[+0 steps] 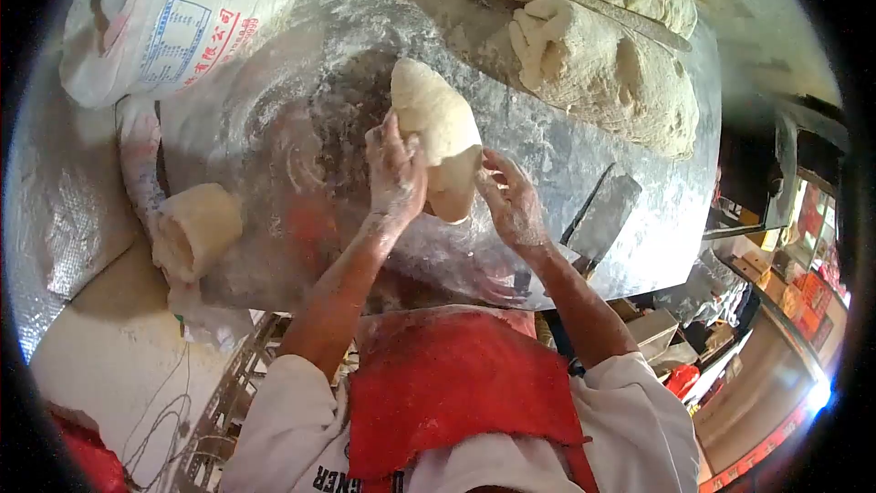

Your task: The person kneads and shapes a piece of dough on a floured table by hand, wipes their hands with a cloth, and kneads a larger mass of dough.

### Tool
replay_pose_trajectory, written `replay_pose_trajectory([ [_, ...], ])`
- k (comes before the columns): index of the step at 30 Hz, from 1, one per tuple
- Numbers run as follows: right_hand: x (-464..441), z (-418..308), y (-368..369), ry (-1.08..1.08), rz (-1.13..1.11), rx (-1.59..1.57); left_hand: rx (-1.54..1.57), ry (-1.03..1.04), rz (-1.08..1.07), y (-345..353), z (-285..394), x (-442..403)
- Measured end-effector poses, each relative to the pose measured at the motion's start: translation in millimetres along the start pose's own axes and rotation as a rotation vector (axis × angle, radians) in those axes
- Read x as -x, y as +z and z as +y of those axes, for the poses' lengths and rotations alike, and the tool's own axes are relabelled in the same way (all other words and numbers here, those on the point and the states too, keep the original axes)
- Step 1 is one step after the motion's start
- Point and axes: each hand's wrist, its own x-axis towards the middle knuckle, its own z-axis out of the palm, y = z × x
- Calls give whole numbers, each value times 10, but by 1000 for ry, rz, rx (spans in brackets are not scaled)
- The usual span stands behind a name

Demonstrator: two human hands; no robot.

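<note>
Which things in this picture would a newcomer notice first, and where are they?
The bright red apron at the bottom centre probably draws the eye first. Above it, a pale lump of dough is between the floury left hand and right hand. Farther off, a bulky dough mass lies at upper right, and a white sack with red characters is at upper left.

A head-worn camera is looking forward and steeply down, past the red apron, onto the floured worktop. It is viewing the left hand, right hand and dough from fairly near, around mid-frame. The wide view is curving inside a dark round border, its upper right probably appearing too hazy to read.
</note>
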Motion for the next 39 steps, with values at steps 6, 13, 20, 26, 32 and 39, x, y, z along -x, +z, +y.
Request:
replay_pose_trajectory([
  [6,-206,183,-479,16,228,-244,899,51,-379,-749,1097,-380],
  [13,-432,211,-673,-268,291,377,1070,-390,-360,-45,1045,-285],
  [20,-225,-290,-502,-86,165,-397,1045,-309,-356,-628,1198,-342],
  [26,32,-252,-37,-39,-160,8,527,19,-113,-1070,747,62],
  [32,-375,-294,189,-213,88,17,281,-23,-64,-770,207,-106],
  [39,-1191,-455,750,-324,270,17,-194,100,26,-134,322,-599],
])
